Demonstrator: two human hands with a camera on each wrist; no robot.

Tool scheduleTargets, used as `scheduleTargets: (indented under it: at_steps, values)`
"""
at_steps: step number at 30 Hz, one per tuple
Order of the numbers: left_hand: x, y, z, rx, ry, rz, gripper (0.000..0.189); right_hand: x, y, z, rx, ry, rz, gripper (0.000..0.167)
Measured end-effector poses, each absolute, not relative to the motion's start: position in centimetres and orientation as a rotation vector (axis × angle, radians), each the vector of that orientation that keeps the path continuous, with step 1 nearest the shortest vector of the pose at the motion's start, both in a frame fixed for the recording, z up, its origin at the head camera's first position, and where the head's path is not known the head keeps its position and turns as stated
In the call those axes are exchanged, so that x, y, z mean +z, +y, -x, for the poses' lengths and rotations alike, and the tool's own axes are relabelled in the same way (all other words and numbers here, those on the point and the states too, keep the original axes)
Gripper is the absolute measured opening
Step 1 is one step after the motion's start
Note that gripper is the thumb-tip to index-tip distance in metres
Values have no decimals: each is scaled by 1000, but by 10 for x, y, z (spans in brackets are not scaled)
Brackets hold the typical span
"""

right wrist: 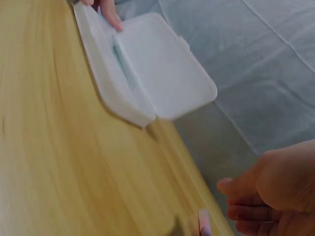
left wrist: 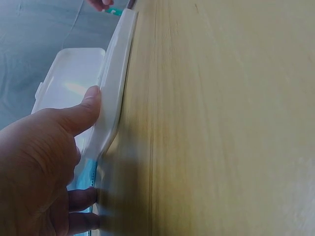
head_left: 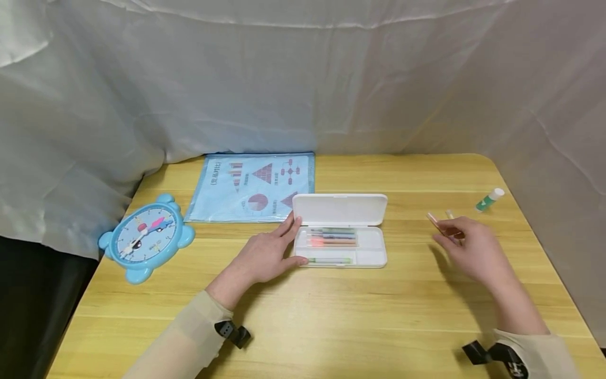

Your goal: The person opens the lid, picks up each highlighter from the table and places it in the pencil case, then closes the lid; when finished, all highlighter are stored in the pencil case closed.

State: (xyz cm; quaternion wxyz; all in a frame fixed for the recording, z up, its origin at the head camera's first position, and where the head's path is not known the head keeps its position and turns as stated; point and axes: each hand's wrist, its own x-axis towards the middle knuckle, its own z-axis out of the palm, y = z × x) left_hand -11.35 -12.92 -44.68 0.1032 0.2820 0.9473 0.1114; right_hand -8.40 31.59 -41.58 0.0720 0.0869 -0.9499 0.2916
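A white pencil case [head_left: 371, 255] lies with its lid [head_left: 340, 209] raised. Several slim pens [head_left: 333, 238] fill one compartment, and a light green pen [head_left: 330, 260] lies in the front one. My left hand [head_left: 266, 255] grips the case's left end, its thumb at the front corner and its index finger along the side by the hinge. Off to the right, my right hand [head_left: 475, 252] pinches a slim reddish pen [head_left: 433, 218] between thumb and fingers. A second pale tip [head_left: 449, 214] sticks out behind those fingers. In the right wrist view, only the pink pen end [right wrist: 204, 221] shows at the bottom edge.
A green glue stick with a white cap [head_left: 490, 200] is on the table [head_left: 355, 326] near its right edge. A blue toy clock [head_left: 147, 238] lies at the left. Behind my left hand is a blue printed pouch [head_left: 227, 202]. Grey cloth [head_left: 303, 79] hangs along the back and sides.
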Motion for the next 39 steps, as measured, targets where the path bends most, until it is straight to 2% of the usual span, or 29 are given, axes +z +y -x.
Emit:
scheduleTargets:
  at_steps: [15, 30, 39]
  values:
    - [-448, -129, 113, 327, 2802, -818, 98, -437, 342, 77, 774, -2935, -58, 26]
    - [-448, -129, 113, 337, 2801, -819, 97, -443, 340, 78, 756, -2988, -92, 19]
    - [-447, -129, 112, 328, 2808, -825, 97, -423, 321, 78, 841, -2904, -190, 16]
